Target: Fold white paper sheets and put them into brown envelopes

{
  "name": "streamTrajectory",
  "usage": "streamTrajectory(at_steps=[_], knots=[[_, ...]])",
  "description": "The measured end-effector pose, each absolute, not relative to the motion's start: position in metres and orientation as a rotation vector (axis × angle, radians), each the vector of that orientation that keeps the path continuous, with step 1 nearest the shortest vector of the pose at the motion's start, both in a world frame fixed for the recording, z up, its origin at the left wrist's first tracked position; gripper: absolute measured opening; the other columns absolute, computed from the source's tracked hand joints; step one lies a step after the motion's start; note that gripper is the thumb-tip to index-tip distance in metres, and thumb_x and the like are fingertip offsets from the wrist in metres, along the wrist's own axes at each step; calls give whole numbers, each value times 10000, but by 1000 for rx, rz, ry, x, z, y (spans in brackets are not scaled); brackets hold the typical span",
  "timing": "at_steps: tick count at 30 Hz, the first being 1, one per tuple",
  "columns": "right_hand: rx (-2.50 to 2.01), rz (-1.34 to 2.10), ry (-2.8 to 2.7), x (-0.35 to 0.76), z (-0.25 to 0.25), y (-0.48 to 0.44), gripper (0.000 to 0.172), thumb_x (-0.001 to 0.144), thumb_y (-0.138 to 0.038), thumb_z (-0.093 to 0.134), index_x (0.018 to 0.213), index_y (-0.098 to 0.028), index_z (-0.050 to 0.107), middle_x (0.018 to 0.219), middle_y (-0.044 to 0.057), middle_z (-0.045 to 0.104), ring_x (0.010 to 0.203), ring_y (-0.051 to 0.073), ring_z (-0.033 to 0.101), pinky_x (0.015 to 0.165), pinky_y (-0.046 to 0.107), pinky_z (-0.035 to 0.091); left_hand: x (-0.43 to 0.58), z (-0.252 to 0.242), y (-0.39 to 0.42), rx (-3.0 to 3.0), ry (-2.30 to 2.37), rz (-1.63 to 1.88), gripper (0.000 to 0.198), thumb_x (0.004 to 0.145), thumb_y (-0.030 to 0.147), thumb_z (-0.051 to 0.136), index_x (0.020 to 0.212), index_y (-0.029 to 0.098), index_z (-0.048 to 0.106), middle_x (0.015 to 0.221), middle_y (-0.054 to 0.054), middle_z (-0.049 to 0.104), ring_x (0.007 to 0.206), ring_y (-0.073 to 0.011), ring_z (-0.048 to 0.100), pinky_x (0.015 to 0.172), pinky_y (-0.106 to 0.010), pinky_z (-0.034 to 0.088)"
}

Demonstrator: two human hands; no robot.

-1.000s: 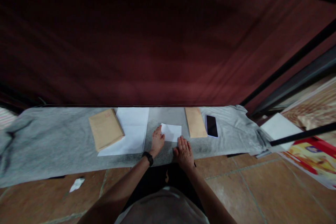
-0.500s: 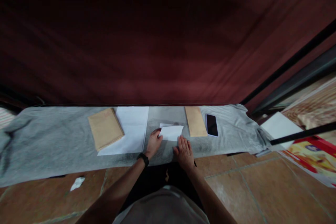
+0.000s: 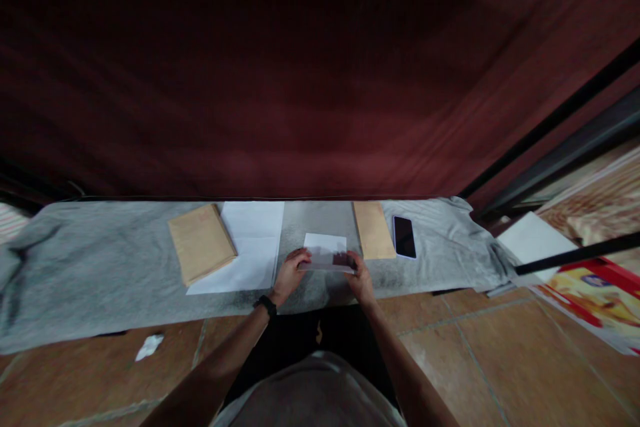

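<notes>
A folded sheet of white paper (image 3: 325, 245) is between my two hands, over the grey cloth. My left hand (image 3: 291, 272), with a dark band on its wrist, grips the paper's left end between thumb and fingers. At the right end my right hand (image 3: 361, 278) pinches it the same way. The front part of the paper is lifted towards me and lies in shade. A brown envelope (image 3: 374, 230) lies flat just beyond my right hand. To the left, a stack of white sheets (image 3: 254, 233) rests partly under a pile of brown envelopes (image 3: 200, 243).
The grey cloth (image 3: 115, 260) covers a long narrow surface against a dark red panel (image 3: 300, 113). A phone (image 3: 404, 237) lies right of the single envelope. Crumpled white paper (image 3: 149, 347) is on the tiled floor; a red and yellow box (image 3: 595, 300) stands at right.
My right hand, flat against the paper's front edge before, now grips its right end. The paper's front part has been raised towards me. My left hand still holds the left end.
</notes>
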State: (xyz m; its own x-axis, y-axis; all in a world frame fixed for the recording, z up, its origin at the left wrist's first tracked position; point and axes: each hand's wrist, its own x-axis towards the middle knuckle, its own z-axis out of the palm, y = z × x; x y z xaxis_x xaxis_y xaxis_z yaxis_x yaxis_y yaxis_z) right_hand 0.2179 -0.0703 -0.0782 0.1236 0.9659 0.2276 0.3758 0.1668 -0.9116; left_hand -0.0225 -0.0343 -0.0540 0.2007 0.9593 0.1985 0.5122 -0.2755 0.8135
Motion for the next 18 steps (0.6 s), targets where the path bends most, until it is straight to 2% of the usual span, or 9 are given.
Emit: streamTrajectory(at_steps=[2, 4, 7, 10, 13, 18], knots=[[-1329, 798, -1451, 218, -74, -67, 364, 739, -207, 555, 1067, -220, 711, 1145, 75, 728, 1097, 273, 665, 999, 464, 504, -25, -51, -39, 1901, 1338, 981, 218, 812, 66, 548, 895, 211, 688, 1140, -66, 719, 1184, -217, 623, 1067, -434, 483], [-1269, 858, -1442, 218, -69, -65, 332, 728, -197, 551, 1002, -235, 734, 1099, 65, 742, 1074, 268, 674, 992, 459, 502, -28, -47, -43, 1965, 1288, 993, 327, 797, 18, 490, 977, 214, 681, 1192, -66, 699, 1197, -206, 616, 1075, -427, 481], [-1218, 850, -1402, 217, -62, -62, 282, 738, -208, 578, 970, -238, 736, 1141, 71, 724, 1111, 270, 651, 1000, 444, 483, -33, -42, -47, 2126, 1170, 929, 511, 719, -49, 456, 1107, 217, 656, 1273, -64, 661, 1278, -205, 562, 1120, -434, 448], [-1249, 767, -1430, 219, -58, -62, 234, 765, -206, 585, 942, -237, 735, 1204, 82, 691, 1137, 268, 634, 1004, 427, 478, -36, -42, -49, 2252, 1090, 803, 571, 687, -77, 449, 1142, 209, 643, 1336, -71, 628, 1353, -205, 496, 1157, -445, 416], [-1310, 717, -1587, 225, -59, -66, 297, 753, -157, 601, 997, -243, 747, 1276, 87, 657, 1166, 269, 620, 1025, 421, 475, -36, -49, -52, 2293, 1124, 683, 556, 731, -84, 407, 1139, 206, 648, 1376, -66, 610, 1379, -177, 470, 1161, -431, 419], [-1281, 623, -1863, 238, -70, -84, 513, 748, -77, 632, 1232, -237, 686, 1367, 105, 613, 1279, 279, 546, 1096, 461, 435, -35, -58, -53, 2225, 1200, 581, 598, 795, -53, 374, 1257, 235, 622, 1457, -28, 554, 1416, -132, 419, 1192, -397, 378]])
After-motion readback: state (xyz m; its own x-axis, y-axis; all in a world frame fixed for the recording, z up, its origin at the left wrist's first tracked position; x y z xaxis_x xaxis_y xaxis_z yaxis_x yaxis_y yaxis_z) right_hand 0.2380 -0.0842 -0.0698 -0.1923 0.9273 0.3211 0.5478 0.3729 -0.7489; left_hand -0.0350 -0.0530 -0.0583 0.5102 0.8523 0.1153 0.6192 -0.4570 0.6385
